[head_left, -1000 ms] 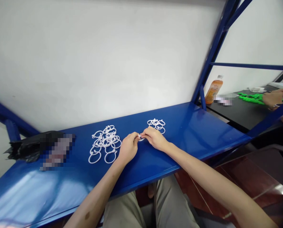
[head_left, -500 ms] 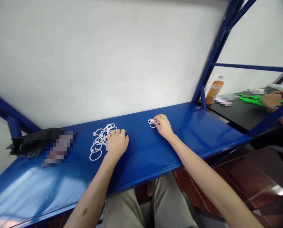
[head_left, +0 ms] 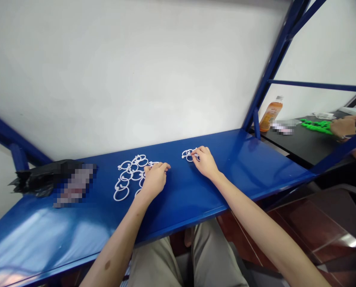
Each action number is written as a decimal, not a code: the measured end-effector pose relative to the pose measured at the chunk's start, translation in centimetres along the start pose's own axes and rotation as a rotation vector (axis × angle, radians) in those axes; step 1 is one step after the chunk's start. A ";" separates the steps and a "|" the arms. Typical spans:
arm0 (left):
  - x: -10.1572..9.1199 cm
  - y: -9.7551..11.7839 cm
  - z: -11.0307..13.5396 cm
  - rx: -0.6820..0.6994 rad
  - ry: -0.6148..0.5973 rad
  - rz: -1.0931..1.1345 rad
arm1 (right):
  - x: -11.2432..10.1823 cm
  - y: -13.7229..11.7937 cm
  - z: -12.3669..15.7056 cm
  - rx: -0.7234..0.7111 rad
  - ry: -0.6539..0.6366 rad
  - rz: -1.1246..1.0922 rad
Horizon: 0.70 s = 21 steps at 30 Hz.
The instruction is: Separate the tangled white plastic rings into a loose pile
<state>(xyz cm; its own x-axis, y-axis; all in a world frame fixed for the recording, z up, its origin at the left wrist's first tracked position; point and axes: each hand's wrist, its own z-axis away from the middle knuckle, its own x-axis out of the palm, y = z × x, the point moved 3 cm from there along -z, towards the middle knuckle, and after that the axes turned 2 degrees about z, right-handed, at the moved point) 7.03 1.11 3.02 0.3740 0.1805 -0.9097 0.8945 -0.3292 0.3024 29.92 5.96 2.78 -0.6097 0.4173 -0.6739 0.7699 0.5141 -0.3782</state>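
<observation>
My left hand (head_left: 155,179) is over the right side of a loose pile of thin white rings (head_left: 125,175), which have small knobs on them. Its fingers are curled down around a white ring (head_left: 154,163) that shows past the knuckles; the fingertips are partly hidden. Further right, my right hand (head_left: 206,161) pinches at a small cluster of white rings (head_left: 187,154) lying on the blue tabletop (head_left: 178,191). Thumb and forefinger are closed on one ring there, and part of the cluster is hidden behind the hand.
A black plastic bag (head_left: 37,181) and a blurred-out packet (head_left: 76,185) lie at the left. Blue metal posts (head_left: 269,67) frame the table against a white wall. On a black table at the right are an orange drink bottle (head_left: 272,113), green pieces (head_left: 318,126) and another person's hands (head_left: 345,125).
My left hand has moved right, away from the middle of the pile, uncovering more rings. My right hand has stayed nearly in place, while the rings by it have shifted slightly left.
</observation>
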 end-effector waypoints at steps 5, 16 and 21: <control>-0.9 0.3 -0.4 0.009 0.056 0.181 | 0.0 -1.2 0.3 -0.057 -0.016 0.023; -1.2 -2.0 -0.1 -0.131 0.061 -0.162 | 1.4 -8.0 2.6 -0.517 -0.415 -0.105; -0.8 -1.8 0.0 -0.126 0.065 -0.261 | 1.6 -8.6 3.0 -0.503 -0.470 -0.052</control>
<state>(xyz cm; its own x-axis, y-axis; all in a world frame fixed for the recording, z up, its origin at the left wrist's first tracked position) 5.13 1.57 3.20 0.1386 0.3043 -0.9424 0.9844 -0.1468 0.0974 22.86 -0.08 3.07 -0.4094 0.0722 -0.9095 0.4916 0.8572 -0.1532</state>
